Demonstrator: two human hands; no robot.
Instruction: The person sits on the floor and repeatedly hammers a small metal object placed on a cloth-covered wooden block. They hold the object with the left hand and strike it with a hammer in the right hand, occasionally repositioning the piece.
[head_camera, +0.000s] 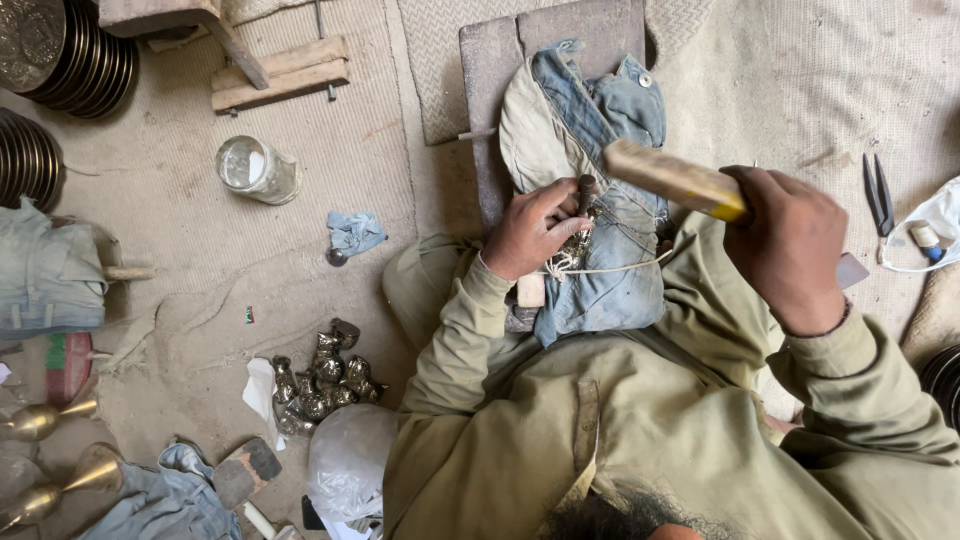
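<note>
Fingers of the left hand curl closed around a short dark punch, which stands nearly upright with its lower end on a small metal workpiece. Fingers of the right hand are clenched fully round the yellow-banded end of a pale wooden mallet; its head points toward 10 o'clock and hangs just above and beside the punch top, whether touching we cannot tell.

We see the workpiece bedded on a blue denim pad, with pale cord running across it. The pad lies over a grey slab that extends toward 12 o'clock.

Edges and room: at 3 o'clock of the right hand, dark pliers lie on the mat, well apart, with a white bag just beyond. At 9 o'clock of the left hand the woven mat lies bare up to a blue rag and a glass jar. At 7 o'clock sits a heap of small metal castings; stacked metal plates stand far off at 10 o'clock. The person's olive sleeves border the pad at 6 o'clock.
</note>
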